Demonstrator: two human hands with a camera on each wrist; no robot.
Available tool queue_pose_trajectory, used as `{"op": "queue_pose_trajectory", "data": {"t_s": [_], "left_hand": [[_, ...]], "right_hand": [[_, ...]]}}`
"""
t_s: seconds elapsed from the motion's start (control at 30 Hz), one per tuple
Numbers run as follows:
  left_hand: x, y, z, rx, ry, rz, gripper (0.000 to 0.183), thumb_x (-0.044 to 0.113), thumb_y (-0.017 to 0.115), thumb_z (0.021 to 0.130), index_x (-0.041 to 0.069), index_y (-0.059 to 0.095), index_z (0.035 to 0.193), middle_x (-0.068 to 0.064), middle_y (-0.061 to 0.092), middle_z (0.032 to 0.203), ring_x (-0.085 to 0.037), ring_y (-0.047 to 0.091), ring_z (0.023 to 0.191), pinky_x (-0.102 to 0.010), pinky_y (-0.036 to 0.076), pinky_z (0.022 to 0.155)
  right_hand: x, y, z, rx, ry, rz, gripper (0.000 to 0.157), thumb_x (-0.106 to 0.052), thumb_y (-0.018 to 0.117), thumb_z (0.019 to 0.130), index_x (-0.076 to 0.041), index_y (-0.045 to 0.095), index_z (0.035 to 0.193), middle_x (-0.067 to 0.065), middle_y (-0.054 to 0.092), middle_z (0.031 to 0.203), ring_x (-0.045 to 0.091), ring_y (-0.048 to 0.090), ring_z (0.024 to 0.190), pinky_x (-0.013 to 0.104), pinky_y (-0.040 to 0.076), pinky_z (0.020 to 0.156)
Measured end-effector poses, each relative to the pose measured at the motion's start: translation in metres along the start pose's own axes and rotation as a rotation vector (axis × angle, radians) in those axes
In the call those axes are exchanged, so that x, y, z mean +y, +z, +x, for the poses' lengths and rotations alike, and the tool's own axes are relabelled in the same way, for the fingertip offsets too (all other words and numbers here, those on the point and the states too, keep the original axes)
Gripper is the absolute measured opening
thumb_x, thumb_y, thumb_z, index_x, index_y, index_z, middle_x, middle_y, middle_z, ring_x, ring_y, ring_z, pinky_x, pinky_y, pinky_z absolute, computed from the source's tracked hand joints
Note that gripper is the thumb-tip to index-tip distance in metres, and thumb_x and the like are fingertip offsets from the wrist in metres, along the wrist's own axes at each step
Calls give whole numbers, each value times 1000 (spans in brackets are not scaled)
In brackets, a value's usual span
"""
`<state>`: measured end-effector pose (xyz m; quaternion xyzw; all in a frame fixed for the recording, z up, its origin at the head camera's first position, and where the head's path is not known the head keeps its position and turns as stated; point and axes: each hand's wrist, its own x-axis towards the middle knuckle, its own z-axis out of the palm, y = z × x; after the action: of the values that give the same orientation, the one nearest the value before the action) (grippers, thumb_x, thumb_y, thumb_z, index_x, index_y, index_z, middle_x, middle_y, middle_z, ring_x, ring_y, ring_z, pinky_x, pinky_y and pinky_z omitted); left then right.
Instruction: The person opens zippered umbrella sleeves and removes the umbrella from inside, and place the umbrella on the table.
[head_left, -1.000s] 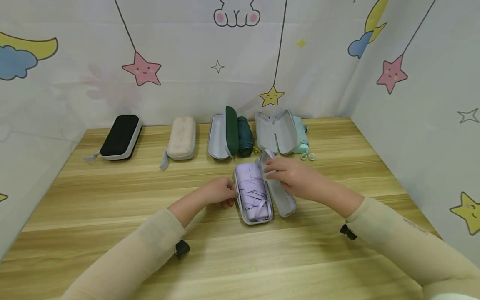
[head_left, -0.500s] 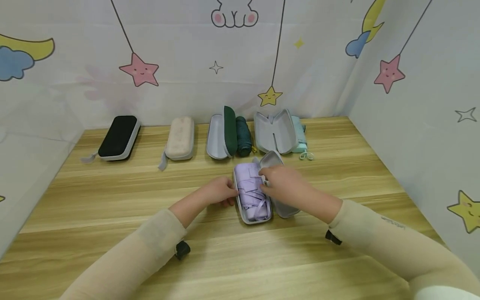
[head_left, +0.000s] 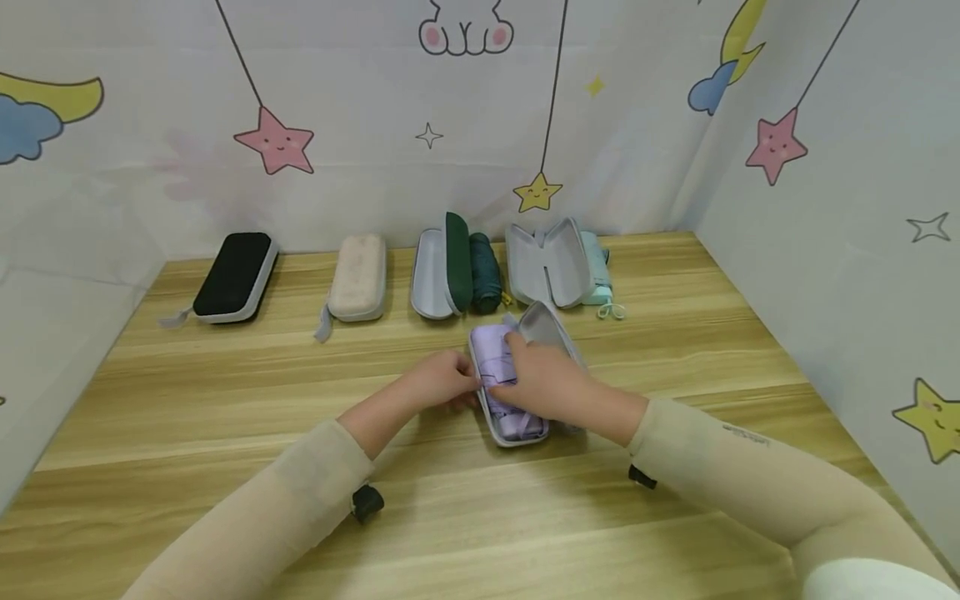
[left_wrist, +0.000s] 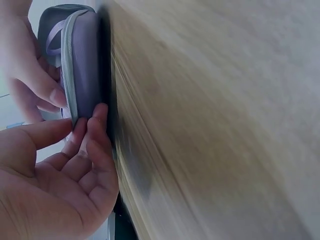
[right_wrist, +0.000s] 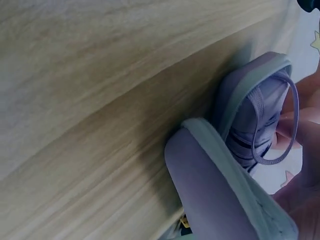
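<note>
A lilac zip case [head_left: 504,443] lies unzipped on the table, its lid [head_left: 543,323] raised along the right side. Inside rests a folded lilac umbrella [head_left: 492,348]; a thin wrist loop [right_wrist: 295,120] sticks out at its near end. With thumb on the rim and fingers against the outer wall [left_wrist: 86,65], my left hand [head_left: 442,379] pinches the case's left side. My right hand [head_left: 553,382] reaches across the lid and grips the umbrella from above, thumb near the left rim, covering much of its middle. The lid's lilac outside [right_wrist: 205,185] fills the lower right wrist view.
Behind stand a closed black case [head_left: 236,275], a closed beige case [head_left: 358,275], an open green case [head_left: 458,267] beside a dark green folded umbrella [head_left: 486,275], and an open grey-lined case [head_left: 566,267] beside a mint umbrella [head_left: 596,271]. A printed curtain [head_left: 360,192] hangs behind the wooden table [head_left: 300,375].
My right hand has moved left from the case's lid onto the umbrella, and the lid leans further up beside it. My left hand keeps its place at the rim.
</note>
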<state>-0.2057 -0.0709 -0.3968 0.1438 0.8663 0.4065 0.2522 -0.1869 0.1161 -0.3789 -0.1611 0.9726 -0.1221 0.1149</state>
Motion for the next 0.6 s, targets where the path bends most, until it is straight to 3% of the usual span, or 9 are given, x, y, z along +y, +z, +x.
{"op": "queue_pose_trajectory", "data": {"t_s": [0.23,0.6], "left_hand": [[-2,4,4,0,35,49,17,8,59,95,1,61,79,-6,66,72,-15,59,60,-26,49,52],[2,2,2,0,46,36,17,6,59,95,1,61,79,-8,69,73,-16,61,59,-27,49,53]], "right_hand": [[-5,4,4,-8,9,22,93,-50,67,87,4,24,149,23,57,122,28,61,100,39,52,78],[-9,1,4,-24,36,108,91,-40,69,87,3,19,151,22,59,121,26,62,98,37,53,76]]}}
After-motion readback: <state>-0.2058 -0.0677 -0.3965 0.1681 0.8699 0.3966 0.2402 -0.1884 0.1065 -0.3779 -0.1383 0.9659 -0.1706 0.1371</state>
